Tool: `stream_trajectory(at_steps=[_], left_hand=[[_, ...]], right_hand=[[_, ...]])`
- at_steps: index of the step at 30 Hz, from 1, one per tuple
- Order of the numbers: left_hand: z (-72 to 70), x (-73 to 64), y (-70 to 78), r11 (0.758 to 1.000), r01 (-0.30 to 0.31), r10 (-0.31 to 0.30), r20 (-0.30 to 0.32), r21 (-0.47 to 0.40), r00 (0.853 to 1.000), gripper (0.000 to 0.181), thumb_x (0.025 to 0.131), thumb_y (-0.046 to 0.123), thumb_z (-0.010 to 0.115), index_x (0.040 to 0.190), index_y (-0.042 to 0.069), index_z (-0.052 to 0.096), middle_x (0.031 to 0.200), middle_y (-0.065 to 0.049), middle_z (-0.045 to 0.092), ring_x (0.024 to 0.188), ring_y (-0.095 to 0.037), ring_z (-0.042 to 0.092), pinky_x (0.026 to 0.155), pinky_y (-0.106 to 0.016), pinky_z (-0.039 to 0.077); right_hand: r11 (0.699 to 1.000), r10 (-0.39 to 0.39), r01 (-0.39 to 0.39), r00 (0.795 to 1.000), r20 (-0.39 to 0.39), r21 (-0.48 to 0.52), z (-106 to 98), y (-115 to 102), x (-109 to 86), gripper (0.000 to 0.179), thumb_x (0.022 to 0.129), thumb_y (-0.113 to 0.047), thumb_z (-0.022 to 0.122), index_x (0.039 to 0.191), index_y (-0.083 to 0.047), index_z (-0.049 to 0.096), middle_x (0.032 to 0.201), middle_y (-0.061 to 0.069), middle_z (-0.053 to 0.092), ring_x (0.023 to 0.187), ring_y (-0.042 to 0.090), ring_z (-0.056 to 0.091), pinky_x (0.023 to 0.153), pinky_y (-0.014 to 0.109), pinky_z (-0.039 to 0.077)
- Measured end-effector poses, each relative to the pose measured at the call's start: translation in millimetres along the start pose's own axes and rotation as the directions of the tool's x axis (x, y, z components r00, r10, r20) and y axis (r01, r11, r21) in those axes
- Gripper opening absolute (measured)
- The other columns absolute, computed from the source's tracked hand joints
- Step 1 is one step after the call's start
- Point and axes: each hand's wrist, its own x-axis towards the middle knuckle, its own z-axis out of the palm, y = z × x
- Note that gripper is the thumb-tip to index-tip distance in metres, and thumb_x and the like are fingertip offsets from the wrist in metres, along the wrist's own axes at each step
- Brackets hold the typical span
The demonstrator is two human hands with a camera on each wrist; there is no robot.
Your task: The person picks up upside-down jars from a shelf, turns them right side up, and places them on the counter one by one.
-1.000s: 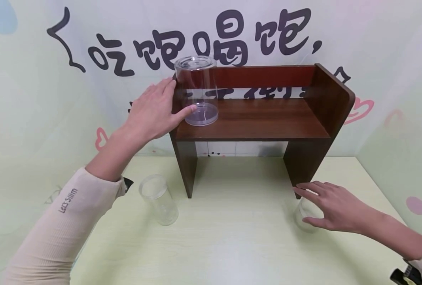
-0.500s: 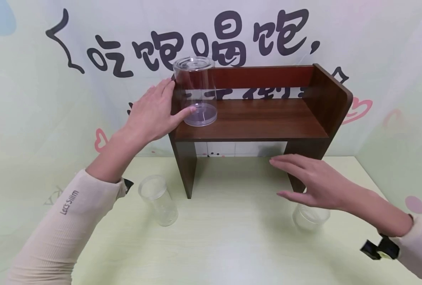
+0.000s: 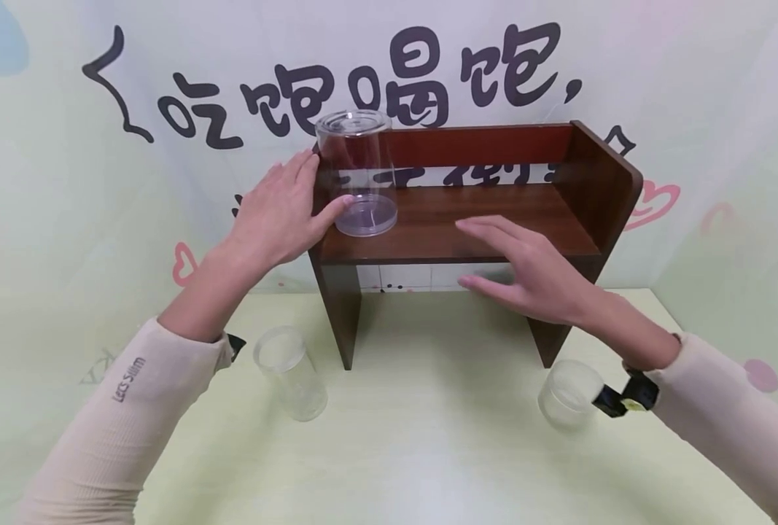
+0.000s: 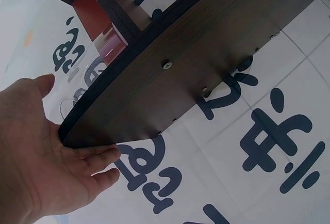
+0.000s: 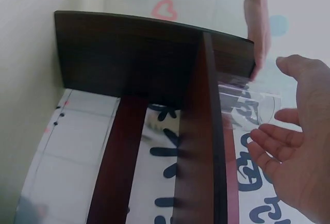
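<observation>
A clear lidded plastic jar [image 3: 362, 175] stands upright at the left end of the dark brown desktop shelf [image 3: 480, 233]. My left hand [image 3: 277, 208] rests over the shelf's left side panel, its thumb in front of the jar; whether the thumb touches it I cannot tell. In the left wrist view, straight fingers of that hand [image 4: 62, 157] lie along the panel's outer face. My right hand [image 3: 526, 273] is raised before the shelf board, fingers and thumb spread apart, holding nothing. In the right wrist view, the jar [image 5: 250, 105] lies beyond my right hand [image 5: 304, 141].
On the pale table [image 3: 415, 452], a tall clear container [image 3: 293, 375] stands left of the shelf. A shorter clear container [image 3: 569, 397] stands near its right leg, below my right forearm. A printed cloth backdrop [image 3: 231, 44] hangs behind.
My right hand has left the short container at the right, rising and moving leftward to the front of the shelf board. My left hand and the jar have stayed in place.
</observation>
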Motion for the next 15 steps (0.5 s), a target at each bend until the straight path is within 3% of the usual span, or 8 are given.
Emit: stream_trajectory(at_steps=[7, 15], left_hand=[[0.6, 0.2, -1.2, 1.0, 0.002, -0.002, 0.01, 0.004, 1.0, 0.087, 0.109, 0.058, 0.039, 0.167, -0.003, 0.018, 0.174, -0.022, 0.021, 0.161, -0.039, 0.021, 0.133, -0.05, 0.015], [1.1, 0.3, -1.1, 1.0, 0.0, 0.001, 0.013, -0.004, 1.0, 0.084, 0.111, 0.056, 0.034, 0.166, -0.005, 0.018, 0.174, -0.023, 0.02, 0.161, -0.04, 0.02, 0.133, -0.05, 0.013]], right_hand=[[0.981, 0.175, -0.175, 0.985, 0.005, 0.088, 6, 0, 28.9, 0.075, 0.093, -0.024, 0.083, 0.157, -0.007, 0.05, 0.156, 0.013, 0.055, 0.139, 0.032, 0.058, 0.112, 0.055, 0.051], [0.911, 0.341, -0.343, 0.939, 0.049, 0.23, 10, -1, 59.0, 0.082, 0.096, -0.034, 0.079, 0.165, -0.017, 0.038, 0.164, 0.008, 0.048, 0.143, 0.03, 0.056, 0.117, 0.049, 0.048]])
